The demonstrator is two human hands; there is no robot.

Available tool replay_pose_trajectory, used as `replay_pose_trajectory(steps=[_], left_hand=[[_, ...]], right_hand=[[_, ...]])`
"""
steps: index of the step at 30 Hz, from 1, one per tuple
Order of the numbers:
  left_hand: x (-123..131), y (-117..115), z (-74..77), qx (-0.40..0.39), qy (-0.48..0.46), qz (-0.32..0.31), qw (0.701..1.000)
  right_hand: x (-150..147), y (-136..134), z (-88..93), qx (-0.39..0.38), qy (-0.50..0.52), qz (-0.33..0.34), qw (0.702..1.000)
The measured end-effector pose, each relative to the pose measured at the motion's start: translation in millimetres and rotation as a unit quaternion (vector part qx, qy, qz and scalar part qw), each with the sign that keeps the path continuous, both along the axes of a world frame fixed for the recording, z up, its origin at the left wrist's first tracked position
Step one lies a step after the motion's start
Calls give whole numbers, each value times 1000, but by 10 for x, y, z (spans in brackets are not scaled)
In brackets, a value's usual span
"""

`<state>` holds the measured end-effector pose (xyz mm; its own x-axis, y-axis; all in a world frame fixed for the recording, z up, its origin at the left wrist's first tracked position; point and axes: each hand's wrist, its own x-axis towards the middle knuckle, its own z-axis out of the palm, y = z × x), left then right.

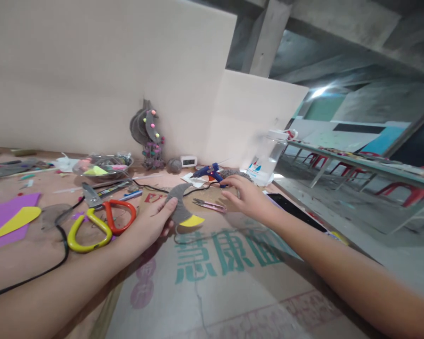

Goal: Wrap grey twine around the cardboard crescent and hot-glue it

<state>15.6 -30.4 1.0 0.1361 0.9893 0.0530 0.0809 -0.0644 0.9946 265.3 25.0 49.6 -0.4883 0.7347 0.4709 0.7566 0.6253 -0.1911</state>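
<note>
My left hand [158, 216] pinches a crescent moon [179, 203] wound in grey yarn, its lower tip still bare yellow. The thumb lies on the moon's face, with the fingers behind it. Beyond it, my right hand [242, 193] reaches out with fingers apart, at the handle of a blue glue gun [212, 172]; whether the fingertips touch it I cannot tell. Small pink-handled thread snips [210, 205] lie between my hands. A strand of grey yarn [183, 241] trails below the moon, and a grey yarn ball [245, 175] sits partly hidden behind my right hand.
Yellow-and-red-handled scissors [89, 230] and a black cord [65, 249] lie at left, near purple sheets [14, 216]. A bowl [102, 165] of materials and a decorated grey moon ornament [148, 134] stand behind. To the right are a clear water jug [265, 160] and a phone [297, 212].
</note>
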Motion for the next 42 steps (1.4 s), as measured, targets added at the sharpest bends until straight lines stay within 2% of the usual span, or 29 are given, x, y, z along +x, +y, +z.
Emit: replay_pose_trajectory(steps=[2,7,14,19,24,29,32,34,40,42], left_hand=[[6,9,-13,-8,-29,-18,999],[-3,30,-18,-10,-12,-41,999],[-5,36,-15,-16,-23,-34,999],[-2,36,-20,-35,-40,-32,998],[1,28,1,-39,-30,-28,998],[-5,40,8,-44,-51,-24,997],[-26,61,-8,-40,-55,-14,998],[-41,71,-17,-35,-52,-15,998],[-43,45,1,-23,-38,-8,999],[-39,34,15,-13,-30,-11,999]], right_hand=[[118,162,-74,-12,7,-31,999],[190,531,-232,-120,68,-76,988],[-112,930,-355,-124,108,-115,980],[-199,982,-403,-118,133,-128,976],[-175,882,-297,-101,159,-139,972],[-147,700,-140,-141,172,-120,968],[-108,488,-66,-182,202,-63,960],[-86,300,-28,-225,244,-11,943],[-117,-281,-33,-241,250,-62,936],[-131,-406,-76,-244,234,-51,940]])
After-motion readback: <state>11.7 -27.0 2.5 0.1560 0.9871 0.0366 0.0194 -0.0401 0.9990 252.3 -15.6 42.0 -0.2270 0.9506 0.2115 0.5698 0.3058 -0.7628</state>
